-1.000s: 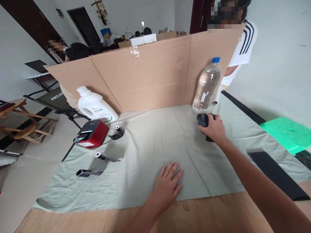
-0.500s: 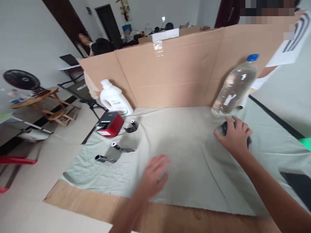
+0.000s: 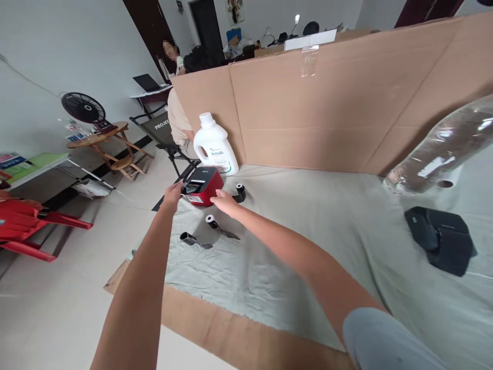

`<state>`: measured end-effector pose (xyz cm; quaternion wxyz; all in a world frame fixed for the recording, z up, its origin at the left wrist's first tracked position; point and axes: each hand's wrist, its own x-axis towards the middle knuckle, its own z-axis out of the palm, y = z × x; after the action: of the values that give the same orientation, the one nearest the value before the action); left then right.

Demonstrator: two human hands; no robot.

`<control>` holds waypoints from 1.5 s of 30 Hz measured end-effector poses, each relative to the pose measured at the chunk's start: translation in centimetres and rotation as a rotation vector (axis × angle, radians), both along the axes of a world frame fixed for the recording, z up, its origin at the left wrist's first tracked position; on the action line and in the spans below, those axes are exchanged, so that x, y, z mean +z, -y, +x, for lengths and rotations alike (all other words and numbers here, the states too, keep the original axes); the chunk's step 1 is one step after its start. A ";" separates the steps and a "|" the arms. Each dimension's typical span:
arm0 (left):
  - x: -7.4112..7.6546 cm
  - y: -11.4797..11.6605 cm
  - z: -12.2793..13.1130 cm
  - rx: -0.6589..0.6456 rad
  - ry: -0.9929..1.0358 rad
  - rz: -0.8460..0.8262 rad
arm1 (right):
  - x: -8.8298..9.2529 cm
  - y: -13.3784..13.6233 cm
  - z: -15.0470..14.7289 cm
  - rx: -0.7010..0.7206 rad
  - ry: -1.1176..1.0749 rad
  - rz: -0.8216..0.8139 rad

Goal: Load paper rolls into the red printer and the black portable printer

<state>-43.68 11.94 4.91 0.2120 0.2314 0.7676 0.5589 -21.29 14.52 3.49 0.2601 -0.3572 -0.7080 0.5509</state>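
A pale green cloth [image 3: 316,216] covers most of the wooden table [image 3: 231,334]. Two black rolls [image 3: 188,238] lie near the red-and-black device [image 3: 204,184], which sits at the table's far left. The left hand [image 3: 172,196] is at its left side, the right hand [image 3: 225,203] at its right; whether either grip is closed on it, one cannot tell. Its white front label [image 3: 193,199] is too small to read. Beyond stands a white jug [image 3: 215,146], its print illegible. Farther left, a dark chair [image 3: 160,128] reads "PROJE", the rest unclear.
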 end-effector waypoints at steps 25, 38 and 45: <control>2.9 7.4 26.0 -0.522 -0.333 0.298 | 1.6 6.0 23.2 -0.470 -0.020 0.650; -2.5 9.4 40.3 -0.820 -0.308 0.165 | -5.2 12.0 38.6 -0.645 0.192 0.600; -3.5 10.6 40.2 -0.817 -0.309 0.125 | -5.8 13.1 38.5 -0.622 0.217 0.560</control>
<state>-3.48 1.37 1.43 0.2839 0.6090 0.6005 0.4334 17.22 1.38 -2.36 0.4248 -0.5251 -0.7119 0.1923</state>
